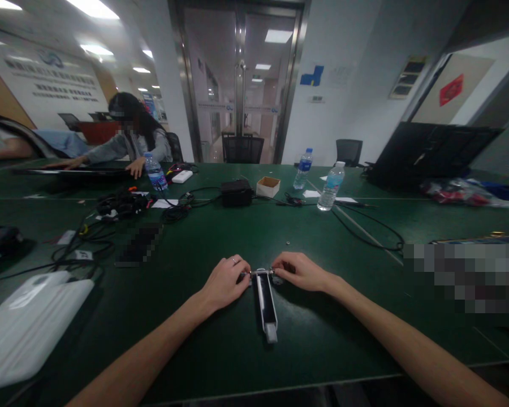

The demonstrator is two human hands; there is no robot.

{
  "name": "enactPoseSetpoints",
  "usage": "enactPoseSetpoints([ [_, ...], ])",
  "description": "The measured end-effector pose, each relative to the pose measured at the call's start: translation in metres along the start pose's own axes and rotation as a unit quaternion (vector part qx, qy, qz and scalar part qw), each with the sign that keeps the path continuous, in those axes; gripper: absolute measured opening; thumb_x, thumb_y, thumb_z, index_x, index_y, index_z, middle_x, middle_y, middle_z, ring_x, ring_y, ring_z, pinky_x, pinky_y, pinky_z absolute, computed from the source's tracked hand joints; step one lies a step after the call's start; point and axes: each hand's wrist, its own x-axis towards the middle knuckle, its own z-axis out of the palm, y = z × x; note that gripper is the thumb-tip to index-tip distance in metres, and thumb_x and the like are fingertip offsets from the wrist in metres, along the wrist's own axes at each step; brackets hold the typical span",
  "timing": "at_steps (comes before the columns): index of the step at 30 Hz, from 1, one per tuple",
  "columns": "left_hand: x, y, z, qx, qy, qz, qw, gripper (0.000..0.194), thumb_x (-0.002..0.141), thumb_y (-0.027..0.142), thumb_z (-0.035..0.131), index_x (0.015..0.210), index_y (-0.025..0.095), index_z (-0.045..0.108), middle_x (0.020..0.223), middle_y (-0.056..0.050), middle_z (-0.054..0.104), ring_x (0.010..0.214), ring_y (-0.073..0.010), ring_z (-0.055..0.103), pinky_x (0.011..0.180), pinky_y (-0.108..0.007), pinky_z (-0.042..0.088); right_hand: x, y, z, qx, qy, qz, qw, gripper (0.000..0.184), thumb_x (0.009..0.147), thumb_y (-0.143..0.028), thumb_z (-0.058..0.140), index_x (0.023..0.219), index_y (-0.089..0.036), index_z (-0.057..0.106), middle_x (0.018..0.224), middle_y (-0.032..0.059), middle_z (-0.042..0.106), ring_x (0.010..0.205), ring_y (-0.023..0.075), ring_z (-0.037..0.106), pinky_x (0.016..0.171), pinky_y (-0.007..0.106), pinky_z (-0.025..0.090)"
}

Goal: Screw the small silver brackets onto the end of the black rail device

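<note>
A long, narrow black and silver device point(266, 302) lies on the green table point(322, 333), its length pointing toward me. At its far end a thin metal bar sticks out to both sides. My left hand point(225, 280) pinches the left end of that bar, fingers curled together, a ring on one finger. My right hand point(299, 271) pinches the right end in the same way. Both forearms rest low over the table, one on each side of the device.
White flat devices point(29, 330) lie at the left front. Tangled black cables point(110, 212), a black box point(236, 193), a small cardboard box point(268, 186) and two water bottles point(331, 185) stand farther back. Another person sits at the far left with a hand point(136, 167) on the table.
</note>
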Motion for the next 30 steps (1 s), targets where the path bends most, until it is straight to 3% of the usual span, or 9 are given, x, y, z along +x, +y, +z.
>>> enactPoseSetpoints([
  [30, 0.0001, 0.0008, 0.0008, 0.006, 0.015, 0.014, 1.000, 0.016, 0.090, 0.025, 0.050, 0.099, 0.019, 0.062, 0.101, -0.004, 0.058, 0.085, -0.0190, 0.055, 0.074, -0.031, 0.045, -0.0007, 0.0022, 0.0017, 0.012, 0.001, 0.002, 1.000, 0.014, 0.086, -0.026, 0.056, 0.092, -0.014, 0.061, 0.075, -0.0004, 0.055, 0.062, 0.0103, 0.049, 0.057, 0.023, 0.039],
])
